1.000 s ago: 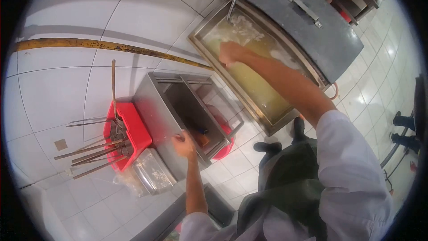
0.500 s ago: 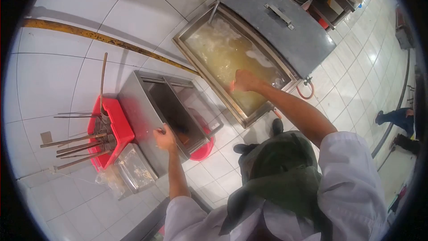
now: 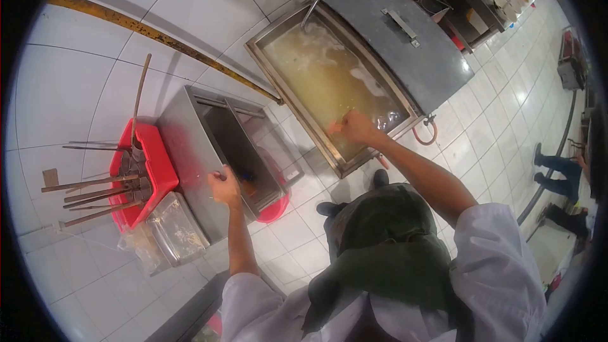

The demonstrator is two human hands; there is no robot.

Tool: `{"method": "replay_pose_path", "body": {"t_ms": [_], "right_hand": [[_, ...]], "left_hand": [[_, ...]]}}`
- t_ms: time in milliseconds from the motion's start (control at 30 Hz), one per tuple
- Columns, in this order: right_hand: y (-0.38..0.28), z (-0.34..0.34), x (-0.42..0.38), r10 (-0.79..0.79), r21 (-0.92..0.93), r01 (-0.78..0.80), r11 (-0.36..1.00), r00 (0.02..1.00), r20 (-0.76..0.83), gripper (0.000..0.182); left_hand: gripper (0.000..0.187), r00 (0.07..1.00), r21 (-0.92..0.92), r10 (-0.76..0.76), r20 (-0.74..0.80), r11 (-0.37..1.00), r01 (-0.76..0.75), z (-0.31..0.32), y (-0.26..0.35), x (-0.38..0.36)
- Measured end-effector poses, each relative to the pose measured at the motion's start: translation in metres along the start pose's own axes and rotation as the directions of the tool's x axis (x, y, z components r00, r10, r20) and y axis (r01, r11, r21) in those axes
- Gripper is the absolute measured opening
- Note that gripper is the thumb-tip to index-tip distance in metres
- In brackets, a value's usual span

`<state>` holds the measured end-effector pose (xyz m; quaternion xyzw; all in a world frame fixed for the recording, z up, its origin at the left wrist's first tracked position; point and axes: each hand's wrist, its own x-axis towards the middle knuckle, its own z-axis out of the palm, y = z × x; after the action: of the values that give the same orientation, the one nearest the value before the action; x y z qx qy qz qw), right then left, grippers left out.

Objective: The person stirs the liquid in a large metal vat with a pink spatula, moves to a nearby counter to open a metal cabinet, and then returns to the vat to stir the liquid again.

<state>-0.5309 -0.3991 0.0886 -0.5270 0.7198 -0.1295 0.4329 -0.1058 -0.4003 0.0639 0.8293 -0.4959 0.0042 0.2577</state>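
My right hand [image 3: 358,128] is closed above the near end of a steel vat [image 3: 340,166] of cloudy yellowish liquid [image 3: 304,69]. A small reddish-orange piece [image 3: 334,128] shows at its fingertips, too small to name. Fingers curled in, my left hand [image 3: 226,187] hovers by the near edge of a grey metal cabinet [image 3: 190,168] with an open top. A small dark spot shows at those fingers, and what they hold, if anything, is hidden.
A metal lid [image 3: 405,44] covers the vat's far part, beside a tap [image 3: 310,9]. Long-handled strainers [image 3: 136,183] stand in a red bin [image 3: 161,158] at left, near a clear tray [image 3: 180,231]. A yellow pipe [image 3: 164,35] crosses the wall. Another person's legs [image 3: 560,171] show far right.
The view has shifted, so the cabinet and bin sit further left. My right hand has drawn slightly toward the vat's near right side. Both hands stay closed.
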Motion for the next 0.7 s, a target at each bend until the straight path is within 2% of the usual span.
{"method": "replay_pose_path", "body": {"t_ms": [200,300,500,567,600,700], "right_hand": [[-0.022,0.007,0.059,-0.115,0.087,0.131,0.988,0.979,-0.165,0.05],[-0.072,-0.02,0.069,0.046,0.263,-0.033,0.964,0.998,-0.046,0.05],[-0.092,0.015,0.176,0.043,0.368,0.007,0.93,0.991,-0.128,0.048],[-0.091,0.021,0.208,-0.001,0.515,0.047,0.856,0.996,-0.089,0.045],[-0.096,0.024,0.222,-0.02,0.587,0.057,0.807,0.997,-0.07,0.045],[-0.118,0.027,0.257,0.036,0.626,0.028,0.779,0.995,-0.09,0.043]], "left_hand": [[0.035,1.0,0.019,-0.024,-0.016,1.0,0.024,0.005,-0.002,0.002],[0.035,0.998,0.033,-0.057,0.006,0.998,0.056,0.004,-0.001,0.004],[0.035,0.995,0.03,-0.098,0.015,0.995,0.098,0.003,-0.002,0.01],[0.035,0.995,0.05,-0.1,-0.004,0.994,0.101,0.005,-0.005,0.011],[0.035,0.997,0.037,-0.036,-0.064,0.999,0.039,0.007,-0.008,0.012],[0.035,0.996,0.024,-0.09,-0.023,0.996,0.091,0.005,-0.005,0.013]]}}
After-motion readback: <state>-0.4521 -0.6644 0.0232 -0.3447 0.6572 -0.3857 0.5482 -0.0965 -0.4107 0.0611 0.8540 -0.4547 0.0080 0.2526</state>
